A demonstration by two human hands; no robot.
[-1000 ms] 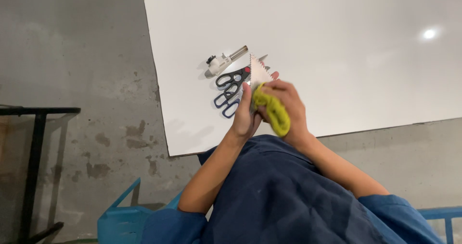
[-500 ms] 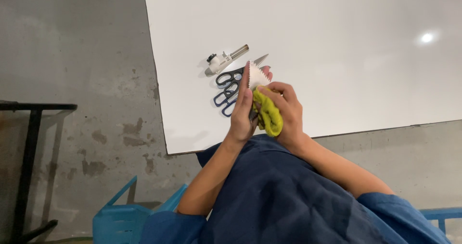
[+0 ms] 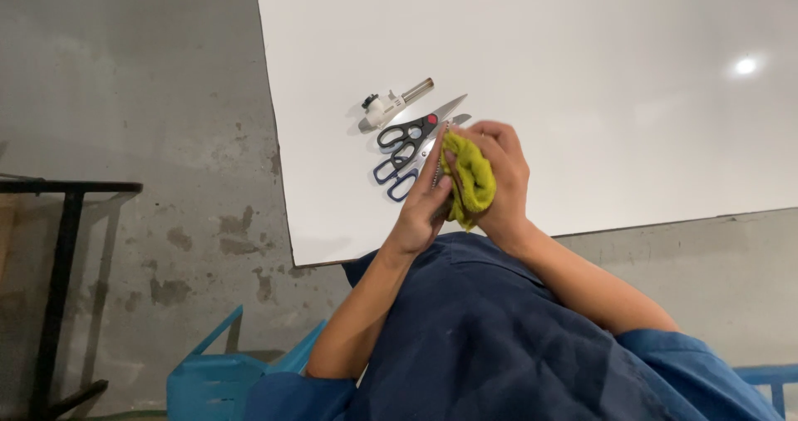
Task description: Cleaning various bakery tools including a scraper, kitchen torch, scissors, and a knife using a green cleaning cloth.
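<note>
Head view, looking down past your blue sleeves: your two hands meet just above the near edge of the white table, working a thin metal blade with a yellow-green cloth. Your left hand steadies the blade, fingers closed along its flat with the tips pointing up toward the table. Your right hand is clamped on the cloth, fingers curled over the top and bunching it against the blade's far side. The blade shows only as a narrow edge between the two hands; whether it has a handle, or what kind of tool it belongs to, cannot be told from here. The step in hand looks like a wiping pass along the metal, and by my reading it is midway, not finished. Any further stroke would call for a firm left-hand hold and fingertips kept clear of the edge. Just beyond your hands lie blue-handled scissors, then black-handled scissors with a red pivot, blades pointing away to the right. Farthest off sits a small white-and-metal torch-like tool.
</note>
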